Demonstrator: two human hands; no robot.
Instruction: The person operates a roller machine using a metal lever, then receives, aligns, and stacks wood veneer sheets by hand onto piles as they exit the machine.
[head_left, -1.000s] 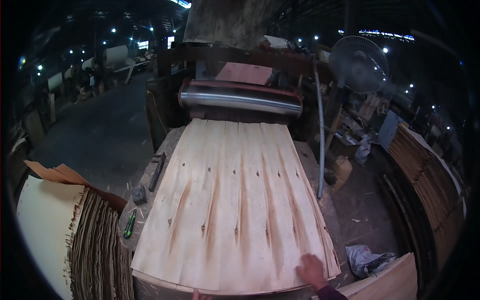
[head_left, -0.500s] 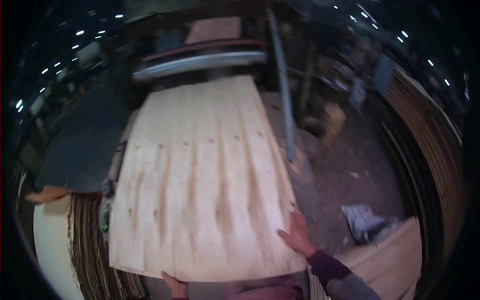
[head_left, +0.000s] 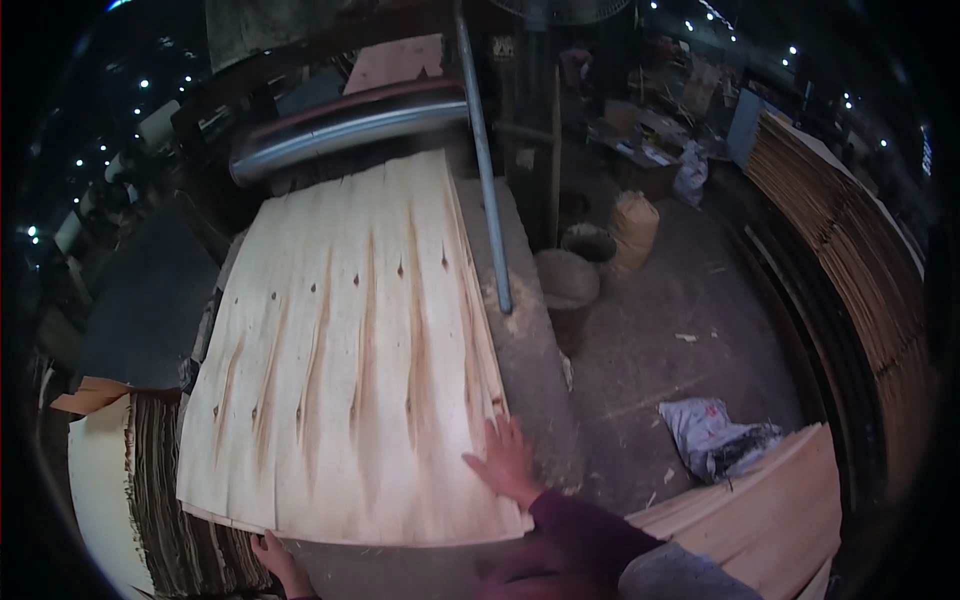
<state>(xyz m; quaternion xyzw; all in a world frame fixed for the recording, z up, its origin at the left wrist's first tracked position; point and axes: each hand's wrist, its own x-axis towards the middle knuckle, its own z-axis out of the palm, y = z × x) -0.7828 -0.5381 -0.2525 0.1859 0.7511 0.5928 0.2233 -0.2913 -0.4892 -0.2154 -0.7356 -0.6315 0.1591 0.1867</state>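
A pale wood veneer sheet (head_left: 330,400) with brown streaks and several dark knots lies in front of me, on top of other sheets whose edges show along the right side. At its near edge, left of the middle, my left hand (head_left: 286,568) is closed on the rim, its fingertips partly hidden there. My right hand (head_left: 508,466) rests on the near right part of the sheet, fingers stretched and thumb spread inward. Beyond the far edge of the sheet runs a shiny metal roller (head_left: 350,130) of a machine.
A grey metal pole (head_left: 484,180) slants down right of the sheet. Stacked veneer (head_left: 160,490) stands at the near left, with more sheets (head_left: 760,495) at the near right. A white plastic bag (head_left: 705,430), buckets (head_left: 568,280) and a tan sack (head_left: 634,232) sit on the floor to the right.
The sheet, roller and pole have shifted left in view as the view turned right. Both hands appear further left, still at the near edge and right side. The picture is sharper.
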